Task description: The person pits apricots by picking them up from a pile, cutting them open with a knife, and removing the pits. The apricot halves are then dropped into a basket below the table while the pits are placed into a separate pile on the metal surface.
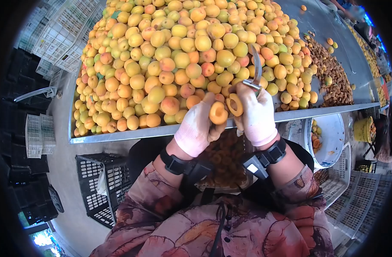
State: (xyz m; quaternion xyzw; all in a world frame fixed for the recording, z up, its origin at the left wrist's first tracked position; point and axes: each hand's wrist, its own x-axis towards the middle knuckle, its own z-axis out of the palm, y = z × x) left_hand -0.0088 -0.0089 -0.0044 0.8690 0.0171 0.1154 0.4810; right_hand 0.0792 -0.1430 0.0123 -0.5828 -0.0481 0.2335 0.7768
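Note:
My left hand (197, 127), in a whitish glove with bare fingertips, is closed on an apricot half (218, 113), its hollow cut face showing. In my right hand (256, 115), gloved alike, is the other apricot half (235, 105), almost touching the first. A knife with a curved blade (256, 64) sticks up from the same hand, its metal collar above the knuckles. Both hands are over the front edge of a metal table (119, 136), close against a large heap of whole apricots (161, 68). Below them, between my legs, lie apricot halves (226, 158) in a container.
Brown apricot pits (333, 75) are piled on the table at the right. A white bucket (336, 139) with some fruit stands below that edge. A black crate (104, 184) is on the floor at left, and stacked white crates (67, 34) stand farther back. A yellow bucket (363, 129) is at far right.

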